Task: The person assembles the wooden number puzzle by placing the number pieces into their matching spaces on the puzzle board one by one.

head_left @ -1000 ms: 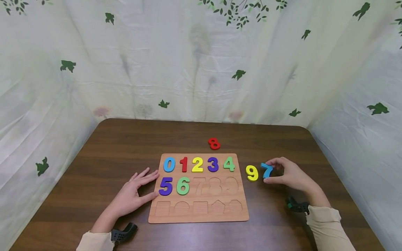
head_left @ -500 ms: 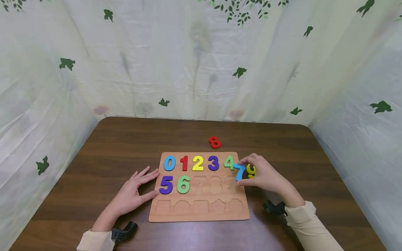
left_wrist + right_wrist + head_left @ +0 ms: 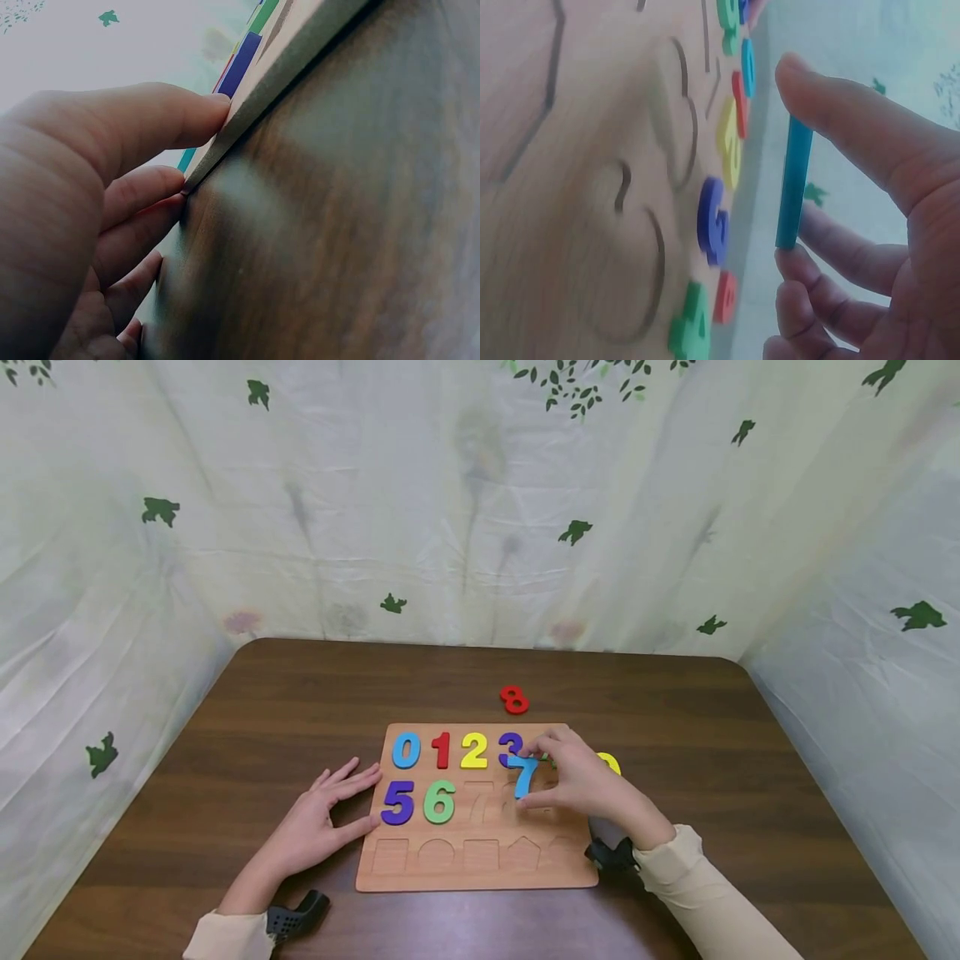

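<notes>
My right hand (image 3: 581,781) pinches a blue number 7 (image 3: 524,776) between thumb and fingers, above the wooden puzzle board (image 3: 420,878). In the right wrist view the blue 7 (image 3: 793,184) appears edge-on, apart from the board's surface. My left hand (image 3: 318,827) touches the board's left edge with straight, spread fingers; the left wrist view shows its thumb (image 3: 202,120) against that edge. On the board sit the blue 0 (image 3: 407,750), red 1, yellow 2, purple 3 (image 3: 510,742), green 4 (image 3: 690,322), purple 5 (image 3: 398,802) and green 6 (image 3: 438,802). The hand mostly hides the 4.
A red 8 (image 3: 513,700) lies on the brown table (image 3: 337,693) behind the board. Just right of the board, a yellow 9 (image 3: 611,762) is partly hidden by my right hand. Outlined recesses (image 3: 481,855) line the board's front row. White curtains (image 3: 322,510) surround the table.
My right hand has carried the blue 7 leftward, from right of the yellow 9 to over the board. The left hand stays at the board's edge.
</notes>
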The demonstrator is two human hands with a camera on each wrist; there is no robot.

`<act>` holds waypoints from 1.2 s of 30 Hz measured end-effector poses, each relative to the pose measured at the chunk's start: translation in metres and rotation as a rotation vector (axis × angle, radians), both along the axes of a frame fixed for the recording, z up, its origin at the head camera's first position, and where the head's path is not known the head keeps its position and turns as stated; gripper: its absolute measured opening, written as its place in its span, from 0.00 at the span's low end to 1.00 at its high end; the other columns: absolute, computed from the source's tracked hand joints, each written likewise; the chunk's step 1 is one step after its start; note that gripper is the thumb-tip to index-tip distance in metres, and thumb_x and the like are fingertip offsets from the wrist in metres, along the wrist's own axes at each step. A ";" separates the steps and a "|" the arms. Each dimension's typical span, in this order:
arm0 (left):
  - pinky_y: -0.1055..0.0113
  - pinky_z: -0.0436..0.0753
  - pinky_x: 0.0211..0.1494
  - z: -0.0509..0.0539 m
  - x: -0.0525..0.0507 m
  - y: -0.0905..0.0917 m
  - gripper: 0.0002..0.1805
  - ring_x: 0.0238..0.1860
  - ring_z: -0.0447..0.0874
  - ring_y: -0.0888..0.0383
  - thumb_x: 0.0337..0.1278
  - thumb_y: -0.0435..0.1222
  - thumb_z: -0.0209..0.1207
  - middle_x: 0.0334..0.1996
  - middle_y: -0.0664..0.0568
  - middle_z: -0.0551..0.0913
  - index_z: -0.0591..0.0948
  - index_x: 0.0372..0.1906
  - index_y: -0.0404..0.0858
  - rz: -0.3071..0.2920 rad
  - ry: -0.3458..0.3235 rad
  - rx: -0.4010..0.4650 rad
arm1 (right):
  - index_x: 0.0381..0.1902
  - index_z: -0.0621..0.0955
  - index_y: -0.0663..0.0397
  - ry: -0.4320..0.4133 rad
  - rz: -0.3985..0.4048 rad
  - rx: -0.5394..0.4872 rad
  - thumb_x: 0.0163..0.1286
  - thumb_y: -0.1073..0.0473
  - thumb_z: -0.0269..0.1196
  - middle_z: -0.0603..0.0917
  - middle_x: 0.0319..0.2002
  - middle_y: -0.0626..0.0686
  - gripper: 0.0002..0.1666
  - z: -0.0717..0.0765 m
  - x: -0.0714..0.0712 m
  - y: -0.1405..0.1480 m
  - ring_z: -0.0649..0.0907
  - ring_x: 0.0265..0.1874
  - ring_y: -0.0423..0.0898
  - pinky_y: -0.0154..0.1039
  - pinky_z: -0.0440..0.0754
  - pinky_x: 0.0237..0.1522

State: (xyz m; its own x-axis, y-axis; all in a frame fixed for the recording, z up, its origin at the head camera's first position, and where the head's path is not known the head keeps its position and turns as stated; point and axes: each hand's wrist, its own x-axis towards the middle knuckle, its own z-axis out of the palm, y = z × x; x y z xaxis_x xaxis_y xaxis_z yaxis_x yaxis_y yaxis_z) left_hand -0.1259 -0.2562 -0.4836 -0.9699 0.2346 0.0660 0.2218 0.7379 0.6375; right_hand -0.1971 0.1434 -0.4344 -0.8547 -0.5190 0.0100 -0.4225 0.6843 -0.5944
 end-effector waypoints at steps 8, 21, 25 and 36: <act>0.26 0.50 0.84 0.001 -0.001 0.000 0.37 0.84 0.60 0.33 0.63 0.52 0.73 0.77 0.47 0.77 0.80 0.75 0.46 -0.001 -0.007 -0.002 | 0.57 0.87 0.46 -0.026 0.014 0.022 0.54 0.42 0.85 0.81 0.55 0.49 0.35 -0.005 -0.001 -0.017 0.78 0.59 0.50 0.50 0.86 0.60; 0.26 0.50 0.84 0.000 0.000 0.000 0.37 0.84 0.60 0.33 0.63 0.51 0.74 0.77 0.47 0.77 0.80 0.75 0.46 0.001 0.000 0.001 | 0.54 0.86 0.44 -0.012 0.070 0.051 0.54 0.41 0.85 0.82 0.52 0.47 0.33 -0.005 0.001 -0.032 0.77 0.56 0.46 0.47 0.81 0.58; 0.26 0.50 0.84 0.000 -0.001 0.000 0.37 0.84 0.59 0.33 0.63 0.52 0.74 0.77 0.47 0.77 0.80 0.75 0.46 0.004 -0.002 0.002 | 0.54 0.86 0.44 -0.019 0.083 0.055 0.54 0.40 0.85 0.82 0.53 0.47 0.34 -0.007 0.000 -0.035 0.77 0.56 0.47 0.48 0.81 0.59; 0.26 0.51 0.84 0.000 -0.001 0.000 0.37 0.84 0.60 0.33 0.62 0.52 0.74 0.76 0.47 0.77 0.80 0.75 0.46 0.004 0.002 -0.004 | 0.57 0.86 0.48 -0.015 0.104 0.096 0.54 0.38 0.84 0.82 0.53 0.50 0.37 -0.011 -0.001 -0.045 0.77 0.54 0.47 0.50 0.83 0.57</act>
